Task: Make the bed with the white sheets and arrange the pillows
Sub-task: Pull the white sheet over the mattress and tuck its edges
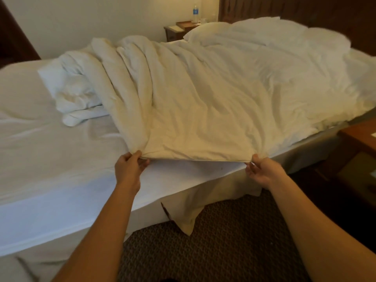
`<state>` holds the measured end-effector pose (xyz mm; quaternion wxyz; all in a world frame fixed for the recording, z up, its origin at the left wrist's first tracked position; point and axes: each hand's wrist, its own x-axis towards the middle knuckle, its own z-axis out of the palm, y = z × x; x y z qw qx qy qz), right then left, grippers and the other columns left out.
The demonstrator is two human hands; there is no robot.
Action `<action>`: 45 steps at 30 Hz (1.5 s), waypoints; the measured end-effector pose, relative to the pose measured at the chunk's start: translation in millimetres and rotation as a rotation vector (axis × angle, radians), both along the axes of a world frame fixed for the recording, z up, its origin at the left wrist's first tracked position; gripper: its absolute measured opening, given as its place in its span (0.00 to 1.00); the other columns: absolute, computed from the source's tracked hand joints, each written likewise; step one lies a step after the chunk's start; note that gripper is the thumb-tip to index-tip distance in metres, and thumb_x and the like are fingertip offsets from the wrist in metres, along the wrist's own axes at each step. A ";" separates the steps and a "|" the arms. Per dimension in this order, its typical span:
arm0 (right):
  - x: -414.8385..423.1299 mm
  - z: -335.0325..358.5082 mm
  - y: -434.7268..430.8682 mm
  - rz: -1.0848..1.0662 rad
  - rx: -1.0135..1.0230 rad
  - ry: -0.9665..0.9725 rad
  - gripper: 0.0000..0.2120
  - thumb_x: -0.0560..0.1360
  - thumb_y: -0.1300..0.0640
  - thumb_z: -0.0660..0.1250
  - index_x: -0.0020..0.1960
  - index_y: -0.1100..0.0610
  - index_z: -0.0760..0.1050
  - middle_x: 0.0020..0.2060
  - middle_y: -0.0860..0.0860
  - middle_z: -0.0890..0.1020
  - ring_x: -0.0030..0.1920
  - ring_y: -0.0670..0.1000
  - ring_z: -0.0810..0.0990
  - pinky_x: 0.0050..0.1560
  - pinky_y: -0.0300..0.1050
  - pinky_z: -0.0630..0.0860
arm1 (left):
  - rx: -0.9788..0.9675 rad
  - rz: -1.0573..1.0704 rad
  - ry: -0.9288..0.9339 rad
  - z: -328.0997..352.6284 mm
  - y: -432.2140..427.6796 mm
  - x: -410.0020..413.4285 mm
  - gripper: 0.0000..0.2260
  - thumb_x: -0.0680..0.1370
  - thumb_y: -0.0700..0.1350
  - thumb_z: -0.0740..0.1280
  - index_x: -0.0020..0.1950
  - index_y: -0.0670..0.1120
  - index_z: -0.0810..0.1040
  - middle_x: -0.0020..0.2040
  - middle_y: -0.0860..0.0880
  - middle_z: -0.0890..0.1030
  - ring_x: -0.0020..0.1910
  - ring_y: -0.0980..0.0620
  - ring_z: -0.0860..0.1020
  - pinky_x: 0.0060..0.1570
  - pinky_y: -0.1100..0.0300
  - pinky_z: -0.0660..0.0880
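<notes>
A white duvet (213, 94) lies crumpled across the bed (50, 159), bunched in long folds along its left side. My left hand (129, 169) pinches the duvet's near hem at its left end. My right hand (261, 173) pinches the same hem further right, and the edge is stretched taut between them just above the mattress side. White pillows (264, 31) sit at the head of the bed, partly under the duvet. Another rumpled pillow (71, 88) lies on the bare sheet to the left.
A dark wooden headboard (305, 9) stands at the back right. A nightstand (179, 30) behind the bed carries a water bottle (195, 13). Another wooden nightstand (358, 147) is close on my right. A beige bed skirt (191, 204) hangs over patterned carpet (223, 247).
</notes>
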<state>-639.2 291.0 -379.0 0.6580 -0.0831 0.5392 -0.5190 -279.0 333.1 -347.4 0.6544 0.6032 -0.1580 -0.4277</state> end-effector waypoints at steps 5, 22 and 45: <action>-3.1 -45.1 23.2 -0.056 0.093 0.062 0.08 0.84 0.64 0.60 0.59 0.55 0.73 0.43 0.53 0.76 0.38 0.48 0.73 0.32 0.42 0.75 | 0.115 -0.046 -0.206 -49.3 48.9 -2.7 0.10 0.81 0.40 0.69 0.59 0.37 0.76 0.51 0.40 0.83 0.36 0.53 0.85 0.41 0.58 0.80; 132.0 -21.5 36.7 0.278 0.217 -0.337 0.09 0.81 0.60 0.69 0.58 0.62 0.73 0.57 0.56 0.75 0.57 0.58 0.79 0.52 0.51 0.78 | 0.208 0.197 -0.620 -20.8 8.1 30.0 0.15 0.78 0.56 0.67 0.61 0.50 0.78 0.54 0.50 0.82 0.53 0.43 0.82 0.58 0.45 0.79; 140.3 -96.6 36.1 0.190 0.122 0.186 0.09 0.78 0.57 0.73 0.54 0.58 0.75 0.43 0.56 0.83 0.39 0.55 0.82 0.35 0.48 0.80 | 0.367 -0.161 -0.811 -25.7 44.1 73.2 0.09 0.79 0.46 0.68 0.43 0.42 0.76 0.38 0.43 0.80 0.39 0.44 0.78 0.38 0.52 0.70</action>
